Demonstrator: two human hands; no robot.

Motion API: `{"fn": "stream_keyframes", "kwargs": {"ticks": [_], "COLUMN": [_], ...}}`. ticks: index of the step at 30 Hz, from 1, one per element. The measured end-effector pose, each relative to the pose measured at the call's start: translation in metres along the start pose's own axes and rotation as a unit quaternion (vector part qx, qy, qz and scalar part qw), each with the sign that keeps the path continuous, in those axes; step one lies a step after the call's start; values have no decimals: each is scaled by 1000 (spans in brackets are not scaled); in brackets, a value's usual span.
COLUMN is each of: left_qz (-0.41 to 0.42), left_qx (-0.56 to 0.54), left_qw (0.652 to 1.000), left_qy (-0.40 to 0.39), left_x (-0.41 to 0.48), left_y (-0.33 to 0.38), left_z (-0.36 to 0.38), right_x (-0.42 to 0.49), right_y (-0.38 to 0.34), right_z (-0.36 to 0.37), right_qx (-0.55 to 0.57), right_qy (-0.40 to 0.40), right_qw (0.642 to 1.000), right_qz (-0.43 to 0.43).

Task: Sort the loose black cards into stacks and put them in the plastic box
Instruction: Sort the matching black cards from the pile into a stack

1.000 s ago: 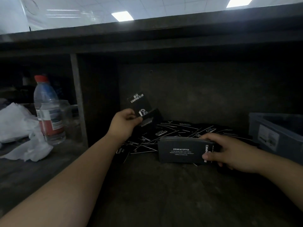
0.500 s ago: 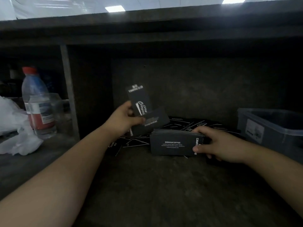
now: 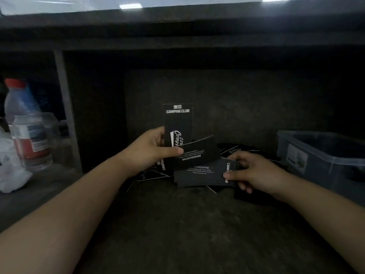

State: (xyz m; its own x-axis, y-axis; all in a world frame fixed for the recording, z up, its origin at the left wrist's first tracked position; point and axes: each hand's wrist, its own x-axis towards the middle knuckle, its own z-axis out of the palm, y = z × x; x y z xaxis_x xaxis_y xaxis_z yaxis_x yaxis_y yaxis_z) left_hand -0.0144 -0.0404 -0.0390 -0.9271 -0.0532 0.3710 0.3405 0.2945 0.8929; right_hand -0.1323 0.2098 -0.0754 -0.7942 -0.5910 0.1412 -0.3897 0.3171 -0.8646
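The right hand (image 3: 254, 172) grips a stack of black cards (image 3: 199, 176) on the shelf (image 3: 177, 230), printed DRINK&COFFEE. The left hand (image 3: 151, 152) pinches two cards (image 3: 178, 121), now brought closer over the stack, likely to join it. The upright one reads CAMPING CLUB. Loose cards (image 3: 235, 150) lie behind, and the plastic box (image 3: 308, 155) sits at the far right.

Cut off right: grey plastic box (image 3: 320, 155). Blurred left: clear red-capped plastic bottle (image 3: 25, 125). Unreadable: black card stack (image 3: 199, 176) fine print.
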Motion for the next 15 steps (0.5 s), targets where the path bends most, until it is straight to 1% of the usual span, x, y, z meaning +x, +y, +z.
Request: {"fn": "stream_keyframes", "kwargs": {"ticks": [2, 5, 7, 9, 10, 13, 15], "left_qz": [8, 22, 17, 2, -8, -61, -55], "left_qx": [-7, 14, 31, 12, -2, -16, -35], "left_qw": [1000, 994, 986, 979, 978, 985, 984], "left_qy": [11, 102, 166, 205, 206, 162, 167], "left_x": [1, 5, 9, 11, 11, 11, 11], "left_y": [-1, 0, 0, -1, -3, -10, -13], "left_z": [-2, -10, -17, -26, -30, -34, -33], "right_x": [0, 1, 0, -1, -2, -2, -2], "right_y": [0, 0, -1, -2, -3, -4, -5], "right_z": [0, 0, 0, -1, -1, -1, -1], "right_qx": [8, 8, 11, 11, 10, 9, 11], "right_qy": [-2, -2, -4, -8, -11, -14, -15], "right_qw": [1000, 1000, 1000, 1000, 1000, 1000, 1000], "right_qz": [3, -1, 1, 5, 6, 9, 11]}}
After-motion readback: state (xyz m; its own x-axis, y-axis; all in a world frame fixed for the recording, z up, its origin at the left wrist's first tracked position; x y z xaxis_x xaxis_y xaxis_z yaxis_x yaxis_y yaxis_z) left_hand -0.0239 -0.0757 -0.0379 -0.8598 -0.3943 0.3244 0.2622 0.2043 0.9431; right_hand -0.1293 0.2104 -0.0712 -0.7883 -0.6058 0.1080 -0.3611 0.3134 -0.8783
